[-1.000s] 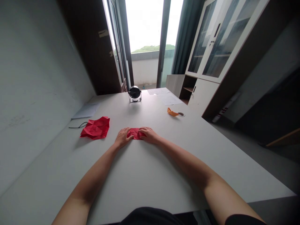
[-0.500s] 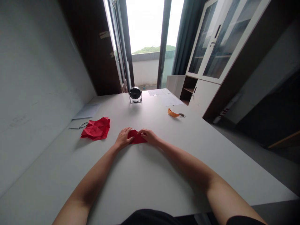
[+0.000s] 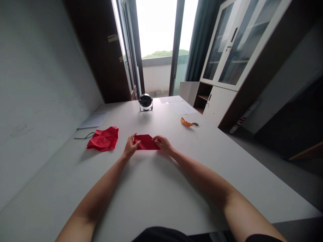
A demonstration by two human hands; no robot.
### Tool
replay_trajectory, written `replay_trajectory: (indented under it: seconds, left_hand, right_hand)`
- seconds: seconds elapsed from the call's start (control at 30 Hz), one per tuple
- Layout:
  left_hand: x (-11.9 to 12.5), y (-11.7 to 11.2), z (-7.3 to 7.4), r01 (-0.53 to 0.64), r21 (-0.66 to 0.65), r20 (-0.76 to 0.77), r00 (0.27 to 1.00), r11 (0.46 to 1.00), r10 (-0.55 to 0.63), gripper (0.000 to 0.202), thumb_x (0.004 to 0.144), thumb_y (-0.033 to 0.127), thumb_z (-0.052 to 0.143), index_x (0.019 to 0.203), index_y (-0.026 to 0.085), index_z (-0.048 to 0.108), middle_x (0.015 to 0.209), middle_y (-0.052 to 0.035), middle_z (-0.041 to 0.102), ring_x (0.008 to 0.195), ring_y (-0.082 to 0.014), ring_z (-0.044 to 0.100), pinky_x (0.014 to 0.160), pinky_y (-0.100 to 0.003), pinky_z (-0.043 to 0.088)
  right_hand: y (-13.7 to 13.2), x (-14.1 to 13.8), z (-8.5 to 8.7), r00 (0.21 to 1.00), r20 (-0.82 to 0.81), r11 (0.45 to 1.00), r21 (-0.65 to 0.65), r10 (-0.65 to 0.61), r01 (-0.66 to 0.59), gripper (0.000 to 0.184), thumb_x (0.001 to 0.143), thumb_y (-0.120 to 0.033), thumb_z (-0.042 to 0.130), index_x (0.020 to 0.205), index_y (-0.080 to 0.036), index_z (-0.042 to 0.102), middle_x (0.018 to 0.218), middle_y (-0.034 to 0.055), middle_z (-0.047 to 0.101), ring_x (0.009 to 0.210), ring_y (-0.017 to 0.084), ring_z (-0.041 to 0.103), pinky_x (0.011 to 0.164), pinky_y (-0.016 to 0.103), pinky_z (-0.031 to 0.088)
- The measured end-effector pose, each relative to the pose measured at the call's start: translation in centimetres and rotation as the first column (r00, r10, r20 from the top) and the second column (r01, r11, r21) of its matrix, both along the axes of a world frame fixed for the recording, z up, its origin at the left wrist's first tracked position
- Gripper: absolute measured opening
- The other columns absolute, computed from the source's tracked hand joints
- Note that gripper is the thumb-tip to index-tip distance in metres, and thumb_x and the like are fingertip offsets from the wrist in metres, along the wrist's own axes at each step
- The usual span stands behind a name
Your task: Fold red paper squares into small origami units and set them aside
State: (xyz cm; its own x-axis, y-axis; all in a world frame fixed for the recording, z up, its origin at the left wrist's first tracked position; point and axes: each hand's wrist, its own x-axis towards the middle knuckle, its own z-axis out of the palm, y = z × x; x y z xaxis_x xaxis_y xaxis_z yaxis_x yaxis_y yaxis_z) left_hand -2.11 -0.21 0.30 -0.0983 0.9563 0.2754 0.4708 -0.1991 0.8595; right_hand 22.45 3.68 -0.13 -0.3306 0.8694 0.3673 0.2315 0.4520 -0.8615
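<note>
A folded sheet of red paper [image 3: 145, 142] is held between my two hands, just above or against the white table. My left hand [image 3: 131, 146] grips its left end, thumb on the near face and fingers behind the edge. At the right end my right hand [image 3: 163, 144] pinches the paper, with the fingertips at its upper right corner. The paper's top edge is cut by a slanted fold on the right. Off to the left lies a second red paper [image 3: 103, 138], creased all over and partly opened out.
An orange folded paper boat [image 3: 186, 122] rests beside a roll of tape [image 3: 195, 124] at the right. A round black and silver device [image 3: 145, 102] stands at the back of the table [image 3: 156, 188]. White sheets [image 3: 93, 120] and a black cord [image 3: 84, 137] lie at the left.
The red paper has come up and tilted, so more of its face shows. My left hand has shifted from lying over the paper to gripping its left end.
</note>
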Motion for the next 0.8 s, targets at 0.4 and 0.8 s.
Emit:
replay_trajectory:
  seconds: [0.4,0.8]
  left_hand:
    - [0.4,0.1,0.0,0.255,-0.048,0.741,0.658,0.966,-0.137,0.073,0.07,0.031,0.084,0.137,0.023,0.055,0.126,-0.0104,0.064,0.097,-0.0198,0.066,0.089,-0.034,0.053]
    - [2.1,0.3,-1.5,0.222,-0.082,0.565,0.813,0.972,-0.139,0.075,0.071,0.039,0.083,0.137,0.017,0.056,0.139,-0.0156,0.057,0.124,-0.0316,0.057,0.103,-0.042,0.047]
  right_hand:
    - [-0.7,-0.2,0.4,0.995,-0.059,0.992,-0.102,0.075,-0.08,0.019,0.078,-0.026,0.057,0.087,-0.018,0.072,0.086,0.0028,0.072,0.078,0.017,0.062,0.071,0.027,0.047]
    - [-0.9,0.1,1.4,0.997,-0.076,0.995,0.099,-0.018,0.025,0.018,0.084,-0.021,0.052,0.084,-0.017,0.07,0.089,0.0055,0.069,0.079,0.017,0.061,0.073,0.028,0.046]
